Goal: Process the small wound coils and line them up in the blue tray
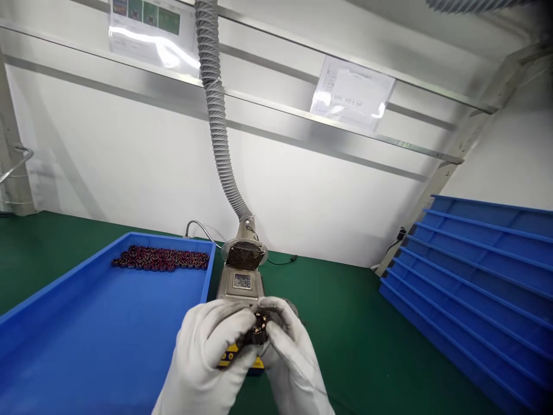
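My gloved left hand (211, 351) and my gloved right hand (289, 346) meet at the bottom middle of the view. Between their fingertips is a small dark round part (260, 329) with copper-coloured spots along its upper side, perhaps a small wound motor core. Both hands are closed on it, and the fingers cover part of it. Dark smudges mark the white gloves at the fingers. Just behind the hands stands a metal bench device (242, 283) with a square plate on top. Its yellow front (258, 363) shows partly below and between the hands.
At left lies a blue tray (108, 323) with many small dark-red round parts (159, 259) at its far end. A grey ribbed hose (213, 98) drops to a fan head (244, 253) behind the device. Stacked blue trays (470, 288) stand right on the green tabletop (354, 334).
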The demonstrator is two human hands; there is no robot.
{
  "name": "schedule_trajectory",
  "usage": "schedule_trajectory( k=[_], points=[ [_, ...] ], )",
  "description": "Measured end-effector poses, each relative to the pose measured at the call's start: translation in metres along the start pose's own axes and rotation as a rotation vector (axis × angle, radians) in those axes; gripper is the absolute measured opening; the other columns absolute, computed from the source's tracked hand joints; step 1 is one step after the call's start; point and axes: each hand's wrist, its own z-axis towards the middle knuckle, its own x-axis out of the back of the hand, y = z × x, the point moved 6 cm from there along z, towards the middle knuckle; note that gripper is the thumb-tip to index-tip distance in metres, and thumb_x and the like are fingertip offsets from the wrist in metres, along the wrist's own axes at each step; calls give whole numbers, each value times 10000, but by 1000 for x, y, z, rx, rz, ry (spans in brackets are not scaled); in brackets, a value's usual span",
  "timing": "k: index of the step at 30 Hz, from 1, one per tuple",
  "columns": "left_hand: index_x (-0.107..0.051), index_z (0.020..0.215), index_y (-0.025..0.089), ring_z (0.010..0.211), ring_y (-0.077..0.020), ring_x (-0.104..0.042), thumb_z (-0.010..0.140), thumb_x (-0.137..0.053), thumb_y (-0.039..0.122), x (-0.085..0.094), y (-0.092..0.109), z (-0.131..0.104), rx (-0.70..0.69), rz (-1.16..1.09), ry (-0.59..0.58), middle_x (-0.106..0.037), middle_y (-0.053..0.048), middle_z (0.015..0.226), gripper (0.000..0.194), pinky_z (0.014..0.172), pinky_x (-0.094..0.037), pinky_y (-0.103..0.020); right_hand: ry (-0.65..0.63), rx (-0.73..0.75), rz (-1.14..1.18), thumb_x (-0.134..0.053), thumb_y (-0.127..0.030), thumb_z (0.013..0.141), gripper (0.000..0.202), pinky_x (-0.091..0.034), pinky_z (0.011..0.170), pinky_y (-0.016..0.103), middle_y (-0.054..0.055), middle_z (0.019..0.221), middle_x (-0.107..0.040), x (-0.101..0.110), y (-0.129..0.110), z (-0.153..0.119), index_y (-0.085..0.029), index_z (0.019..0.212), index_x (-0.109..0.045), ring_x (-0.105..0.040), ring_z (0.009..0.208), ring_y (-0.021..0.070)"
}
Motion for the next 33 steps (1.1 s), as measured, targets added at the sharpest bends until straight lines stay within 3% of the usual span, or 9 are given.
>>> schedule_trajectory(
  k=[4,8,15,17,21,25,26,29,33],
  points=[
    [-514,1050,152,989,-177,-530,785,-587,129,4,-4,-1,28,36,0,-591,-77,1049,275,865,-426,-320,-32,-47,35,-812,-308,578,334,-481,763,241,38,872,-686,-6,10,3,-204,867,-683,-617,809,155],
    [-493,1141,169,1014,-173,-518,817,-568,239,1,-12,-6,128,23,-62,-564,-69,1098,339,873,-422,-293,-59,-198,202,-703,-356,720,259,-479,824,296,57,946,-682,-17,23,0,-211,933,-683,-623,860,169],
    [-503,1135,223,1083,-173,-484,795,-621,219,-4,-18,-12,140,-5,-119,-555,-33,1165,360,928,-381,-304,-66,-157,190,-695,-341,732,213,-472,834,289,51,930,-674,-15,24,3,-204,894,-674,-618,878,171],
    [-501,1131,232,1069,-161,-487,803,-622,265,-4,-20,-12,163,-43,-138,-561,-20,1150,351,915,-384,-285,-70,-114,132,-670,-348,759,200,-465,838,266,42,954,-662,-9,19,4,-216,909,-670,-607,915,161],
    [-515,1094,213,1037,-165,-484,820,-609,289,-1,-16,-11,89,-23,-139,-583,-26,1094,300,900,-367,-295,-128,73,-185,-774,-293,644,270,-457,824,255,21,942,-623,-1,-1,1,-237,887,-673,-581,924,169],
    [-522,1069,178,1009,-173,-488,821,-601,189,-1,-11,-7,34,-24,-171,-609,-48,1052,261,871,-371,-321,-144,194,-384,-686,-216,739,69,-454,746,271,17,849,-596,-3,-9,-1,-228,807,-680,-571,817,155],
    [-526,1064,169,1004,-177,-491,815,-604,160,-2,-9,-6,24,-16,-179,-616,-54,1049,262,862,-370,-333,-127,226,-366,-662,-210,760,24,-450,738,275,14,814,-591,-3,-9,-1,-222,775,-675,-567,796,152],
    [-544,1039,157,986,-187,-503,796,-616,117,-1,-6,-3,-1,27,-186,-637,-57,1014,256,839,-362,-357,-7,222,-117,-600,-234,810,145,-453,738,276,-8,720,-556,3,-6,3,-215,669,-630,-548,754,139],
    [-567,990,166,967,-169,-519,797,-614,125,6,-2,1,9,57,-146,-646,-40,986,203,825,-370,-340,147,162,115,-639,-272,780,99,-466,808,305,-9,770,-594,14,-3,3,-223,695,-637,-569,792,142]
  ],
)
